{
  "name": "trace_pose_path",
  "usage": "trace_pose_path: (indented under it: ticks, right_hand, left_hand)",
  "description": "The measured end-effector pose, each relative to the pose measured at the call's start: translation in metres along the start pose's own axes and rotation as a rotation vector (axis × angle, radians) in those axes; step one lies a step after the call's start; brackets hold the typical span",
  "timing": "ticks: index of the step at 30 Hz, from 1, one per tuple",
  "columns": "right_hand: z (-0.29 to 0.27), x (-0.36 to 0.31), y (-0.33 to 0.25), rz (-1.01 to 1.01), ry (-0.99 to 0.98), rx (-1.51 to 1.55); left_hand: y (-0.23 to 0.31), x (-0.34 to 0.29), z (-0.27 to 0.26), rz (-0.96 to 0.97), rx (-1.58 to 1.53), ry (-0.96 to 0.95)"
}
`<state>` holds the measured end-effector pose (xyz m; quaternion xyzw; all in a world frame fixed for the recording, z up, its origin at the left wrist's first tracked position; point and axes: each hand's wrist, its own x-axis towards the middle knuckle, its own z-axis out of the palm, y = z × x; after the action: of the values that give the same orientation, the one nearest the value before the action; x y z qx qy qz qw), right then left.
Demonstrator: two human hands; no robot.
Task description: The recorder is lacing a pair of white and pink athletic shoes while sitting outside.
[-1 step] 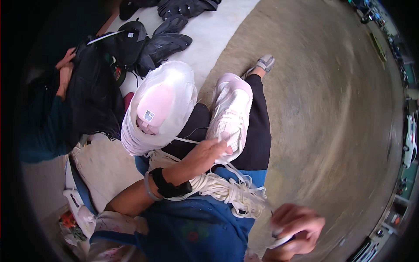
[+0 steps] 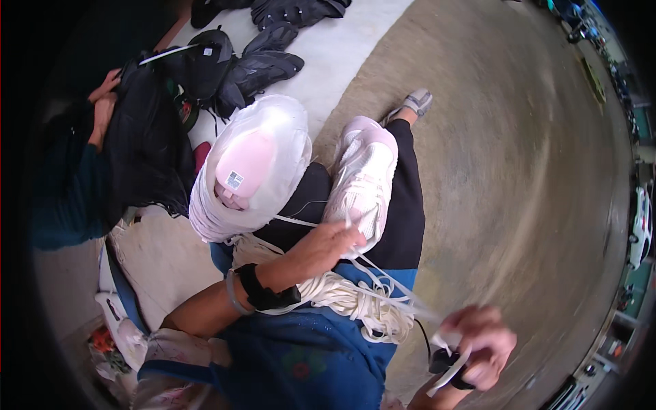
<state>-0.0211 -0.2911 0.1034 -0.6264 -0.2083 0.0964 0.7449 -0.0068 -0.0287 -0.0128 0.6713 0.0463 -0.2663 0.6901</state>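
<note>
A white and pale pink sneaker [image 2: 365, 181] lies across my thigh, toe pointing away. My left hand [image 2: 336, 240] is closed on its ankle end, by the tongue and laces; its fingertips are partly hidden. From there a white shoelace [image 2: 393, 283] stretches to my right hand [image 2: 480, 345], which is closed around it out to the right, slightly blurred, with a loose end hanging below. Left of the sneaker sits a stack of pale pink and white shoe uppers and insoles in a translucent cover [image 2: 256, 160].
A thick bundle of cream laces [image 2: 365, 304] lies across my lap on a blue apron [image 2: 294, 355]. At the left, another person's hands [image 2: 104, 102] hold black material. Black shoe parts [image 2: 256, 72] lie on a white sheet [image 2: 342, 48]. Concrete floor [image 2: 506, 171] extends right.
My right hand has moved slightly up, and the shoelace between it and the sneaker now shows pulled out straighter. My left hand stays on the sneaker.
</note>
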Motion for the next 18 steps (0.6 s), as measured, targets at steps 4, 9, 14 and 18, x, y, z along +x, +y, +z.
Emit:
trace_pose_path:
  ticks: [4, 9, 14, 18]
  right_hand:
    - [-0.007, 0.004, 0.014, 0.296, 0.371, -0.374]
    - [0.014, 0.028, 0.054, 0.344, 0.084, -0.78]
    - [0.028, 0.051, 0.078, 0.336, 0.016, -0.781]
    - [0.035, 0.066, 0.102, 0.178, -0.225, -1.003]
  left_hand:
    - [0.0, -0.003, 0.012, 0.014, 0.133, -0.004]
    - [-0.022, -0.002, 0.022, 0.362, 0.437, 0.051]
    - [-0.011, -0.009, 0.024, 0.427, 0.383, 0.033]
    - [-0.008, -0.011, 0.027, 0.541, 0.587, -0.081]
